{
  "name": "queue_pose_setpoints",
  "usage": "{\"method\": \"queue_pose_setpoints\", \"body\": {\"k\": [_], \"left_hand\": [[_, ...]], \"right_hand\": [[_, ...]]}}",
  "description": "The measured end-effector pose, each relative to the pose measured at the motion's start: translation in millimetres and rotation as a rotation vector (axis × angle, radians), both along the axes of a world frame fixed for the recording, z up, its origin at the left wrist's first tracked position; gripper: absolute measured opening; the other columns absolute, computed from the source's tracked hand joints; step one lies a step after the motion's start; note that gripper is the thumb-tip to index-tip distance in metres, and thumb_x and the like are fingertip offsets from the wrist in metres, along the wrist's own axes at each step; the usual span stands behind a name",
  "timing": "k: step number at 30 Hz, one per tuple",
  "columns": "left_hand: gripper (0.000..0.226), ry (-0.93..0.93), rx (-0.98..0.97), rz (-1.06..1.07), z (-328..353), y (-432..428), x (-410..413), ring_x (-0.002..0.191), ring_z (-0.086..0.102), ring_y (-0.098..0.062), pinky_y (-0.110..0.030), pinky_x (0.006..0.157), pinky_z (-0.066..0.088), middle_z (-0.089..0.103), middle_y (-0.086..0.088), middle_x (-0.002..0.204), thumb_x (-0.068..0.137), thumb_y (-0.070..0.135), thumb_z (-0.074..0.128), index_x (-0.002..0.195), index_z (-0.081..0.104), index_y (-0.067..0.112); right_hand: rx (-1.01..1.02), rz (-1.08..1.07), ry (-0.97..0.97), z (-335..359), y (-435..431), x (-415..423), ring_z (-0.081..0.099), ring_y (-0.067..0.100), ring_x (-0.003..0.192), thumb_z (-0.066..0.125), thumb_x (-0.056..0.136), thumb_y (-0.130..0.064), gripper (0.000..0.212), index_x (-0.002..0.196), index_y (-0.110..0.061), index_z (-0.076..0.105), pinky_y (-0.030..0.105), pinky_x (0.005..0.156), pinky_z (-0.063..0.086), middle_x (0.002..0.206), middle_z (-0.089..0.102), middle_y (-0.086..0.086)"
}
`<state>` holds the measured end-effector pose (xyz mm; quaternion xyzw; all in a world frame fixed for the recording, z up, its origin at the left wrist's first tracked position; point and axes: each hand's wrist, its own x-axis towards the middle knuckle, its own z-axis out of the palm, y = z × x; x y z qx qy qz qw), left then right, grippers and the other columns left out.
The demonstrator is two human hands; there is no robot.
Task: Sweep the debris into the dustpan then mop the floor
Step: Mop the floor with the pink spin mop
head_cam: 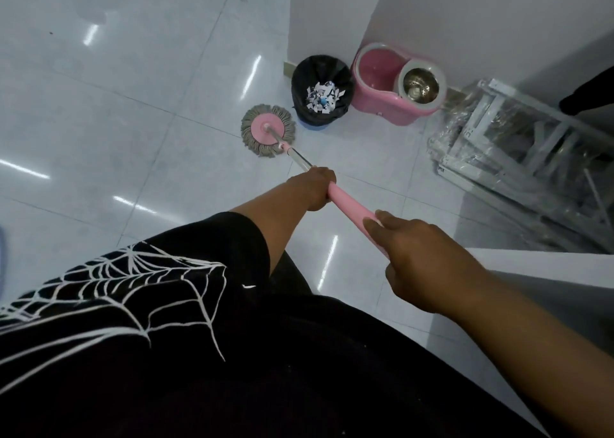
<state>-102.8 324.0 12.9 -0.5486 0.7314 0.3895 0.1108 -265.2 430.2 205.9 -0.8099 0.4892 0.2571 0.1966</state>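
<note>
A round mop head [267, 130] with grey strands and a pink disc lies flat on the white tiled floor [133, 105], just left of the bin. Its metal shaft turns into a pink handle [349, 206] that runs toward me. My left hand [314, 186] grips the top of the pink handle, where the metal shaft meets it. My right hand [422, 261] holds the handle lower down, nearer my body, with fingers wrapped over it. A black-lined bin [321, 90] holds torn paper scraps. No dustpan is in view.
A pink spin-mop bucket [397, 83] with a steel basket stands against the wall, right of the bin. A plastic-wrapped metal frame [518, 158] lies on the floor at right. A white ledge [545, 264] juts in at right. Open tiles spread to the left.
</note>
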Motion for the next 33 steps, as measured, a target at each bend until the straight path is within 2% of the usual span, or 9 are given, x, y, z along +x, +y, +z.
{"method": "queue_pose_setpoints", "body": {"k": [5,9,11,15,18,23,27,30,33], "left_hand": [[0.034,0.04,-0.028,0.068,-16,-85,58,0.117,0.052,-0.025,-0.043,0.1,0.045,0.046,-0.01,0.129,0.092,0.015,0.059,0.125,0.049,0.012],[0.037,0.016,-0.042,0.051,-32,-161,109,0.121,0.049,-0.025,-0.042,0.102,0.043,0.046,-0.009,0.131,0.09,0.014,0.06,0.126,0.05,0.012],[0.039,0.004,-0.043,0.056,-38,-197,130,0.119,0.052,-0.027,-0.042,0.103,0.043,0.046,-0.01,0.133,0.09,0.014,0.062,0.127,0.05,0.012],[0.039,-0.041,-0.039,0.077,-43,-252,161,0.121,0.052,-0.03,-0.042,0.104,0.042,0.046,-0.013,0.135,0.092,0.017,0.059,0.129,0.05,0.011],[0.038,-0.064,-0.055,0.043,-43,-269,170,0.113,0.056,-0.03,-0.042,0.1,0.045,0.049,-0.013,0.129,0.09,0.017,0.062,0.126,0.05,0.011],[0.041,-0.117,-0.028,0.029,-36,-249,161,0.11,0.058,-0.03,-0.041,0.098,0.047,0.05,-0.013,0.128,0.089,0.015,0.064,0.127,0.049,0.01],[0.038,-0.12,-0.016,-0.045,-24,-195,143,0.111,0.058,-0.03,-0.041,0.098,0.047,0.051,-0.015,0.127,0.09,0.017,0.063,0.125,0.049,0.008],[0.036,-0.136,0.0,-0.093,-15,-138,121,0.107,0.06,-0.029,-0.038,0.092,0.05,0.052,-0.014,0.125,0.09,0.016,0.062,0.123,0.05,0.007],[0.03,-0.1,0.004,-0.131,-9,-76,101,0.093,0.057,-0.022,-0.032,0.077,0.047,0.054,-0.012,0.12,0.091,0.015,0.06,0.119,0.052,0.009]], "right_hand": [[0.015,0.016,-0.018,-14,-89,53,0.063,0.027,0.089,0.058,0.087,-0.013,0.064,0.146,-0.016,0.035,0.038,0.079,0.057,0.146,0.044,0.01],[0.016,0.028,-0.048,-30,-160,103,0.061,0.025,0.086,0.059,0.087,-0.015,0.069,0.149,-0.016,0.031,0.031,0.075,0.052,0.15,0.039,0.013],[0.001,0.014,-0.067,-40,-193,123,0.056,0.024,0.079,0.06,0.086,-0.015,0.068,0.148,-0.015,0.032,0.03,0.069,0.047,0.147,0.04,0.013],[-0.018,-0.029,-0.101,-56,-242,153,0.059,0.028,0.085,0.061,0.084,-0.015,0.062,0.143,-0.013,0.039,0.031,0.066,0.042,0.138,0.047,0.014],[-0.048,-0.049,-0.124,-63,-255,164,0.059,0.03,0.086,0.059,0.085,-0.013,0.06,0.142,-0.011,0.041,0.03,0.065,0.039,0.136,0.049,0.015],[-0.065,-0.084,-0.122,-55,-229,165,0.06,0.031,0.093,0.058,0.086,-0.011,0.063,0.145,-0.011,0.038,0.036,0.073,0.05,0.138,0.048,0.015],[-0.059,-0.105,-0.112,-42,-172,150,0.05,0.024,0.076,0.056,0.086,-0.009,0.06,0.143,-0.014,0.039,0.031,0.061,0.042,0.134,0.049,0.012],[-0.036,-0.115,-0.087,-29,-114,133,0.049,0.022,0.072,0.056,0.085,-0.008,0.059,0.142,-0.015,0.039,0.029,0.058,0.038,0.13,0.05,0.01],[-0.003,-0.154,-0.062,-14,-50,117,0.052,0.021,0.073,0.056,0.084,-0.007,0.06,0.141,-0.015,0.038,0.032,0.061,0.049,0.127,0.05,0.008]]}}
